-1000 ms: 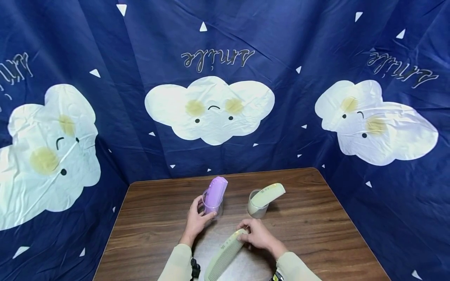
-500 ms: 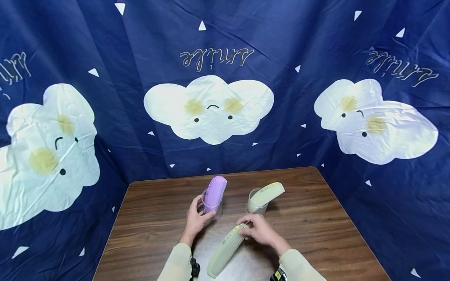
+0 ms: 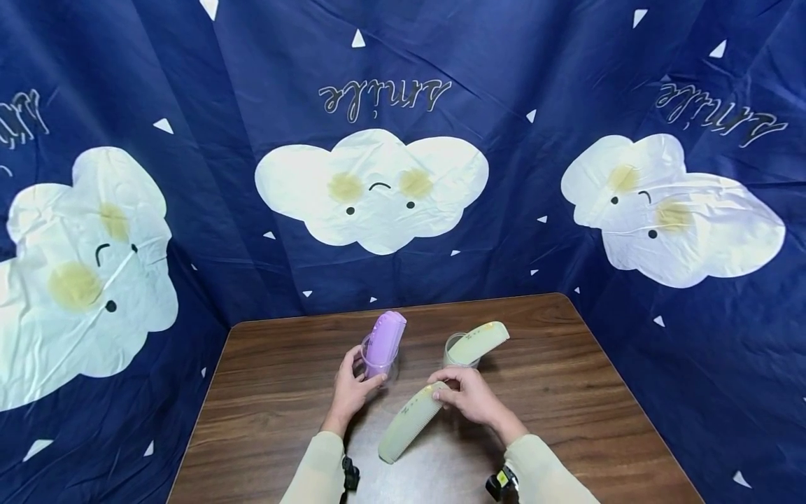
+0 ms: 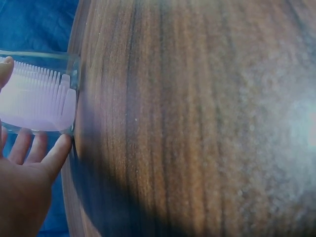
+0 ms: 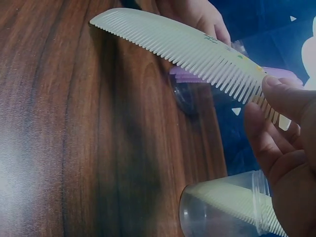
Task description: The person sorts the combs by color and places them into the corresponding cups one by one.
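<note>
My left hand curls round a clear cup at the centre left of the table. At least two purple combs lean in that cup, with teeth showing through its wall in the left wrist view. My right hand pinches one end of a pale green comb between thumb and fingers. This comb is held slantwise above the table, its far end pointing toward the near left. Just beyond the right hand stands a second clear cup, holding another pale green comb that leans right.
The brown wooden table reaches back to a blue curtain printed with white clouds. More curtain hangs at the left and right sides. Dark devices are worn on both wrists.
My right hand has moved forward with the green comb, bringing it nearer to the right cup. The left hand keeps its place on the cup with the purple combs.
</note>
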### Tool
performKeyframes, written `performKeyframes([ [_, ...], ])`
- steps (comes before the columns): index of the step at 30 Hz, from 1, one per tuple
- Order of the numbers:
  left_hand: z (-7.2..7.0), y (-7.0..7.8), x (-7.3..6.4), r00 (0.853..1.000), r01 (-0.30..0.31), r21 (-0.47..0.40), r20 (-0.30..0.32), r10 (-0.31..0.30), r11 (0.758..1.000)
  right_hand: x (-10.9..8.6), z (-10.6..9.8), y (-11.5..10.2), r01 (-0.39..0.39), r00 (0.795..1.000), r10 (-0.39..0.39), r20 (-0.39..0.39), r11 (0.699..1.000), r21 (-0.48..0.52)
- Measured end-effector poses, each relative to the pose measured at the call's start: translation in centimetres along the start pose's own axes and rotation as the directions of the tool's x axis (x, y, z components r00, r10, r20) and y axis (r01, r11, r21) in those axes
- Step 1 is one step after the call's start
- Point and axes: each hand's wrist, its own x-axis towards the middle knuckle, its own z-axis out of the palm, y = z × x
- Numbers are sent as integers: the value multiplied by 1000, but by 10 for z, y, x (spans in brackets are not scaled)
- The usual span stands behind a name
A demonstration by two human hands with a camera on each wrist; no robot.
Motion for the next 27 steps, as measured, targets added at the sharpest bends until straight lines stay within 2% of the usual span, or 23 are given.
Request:
performKeyframes([
  [6,-1,0,-2,1000,-3,-15,4,3,1000,-1,-3,-2,57,997,-60,-41,995,-81],
  [13,0,0,-4,1000,-6,-16,4,6,1000,-3,-5,-4,49,997,-50,-67,999,-11],
  [20,-1,0,-3,1000,-3,-22,2,3,1000,-1,-11,-10,78,992,-78,-96,997,-8],
  [27,-1,-2,-1,1000,-25,-21,-2,24,999,3,-21,-19,52,988,-51,-142,999,3],
])
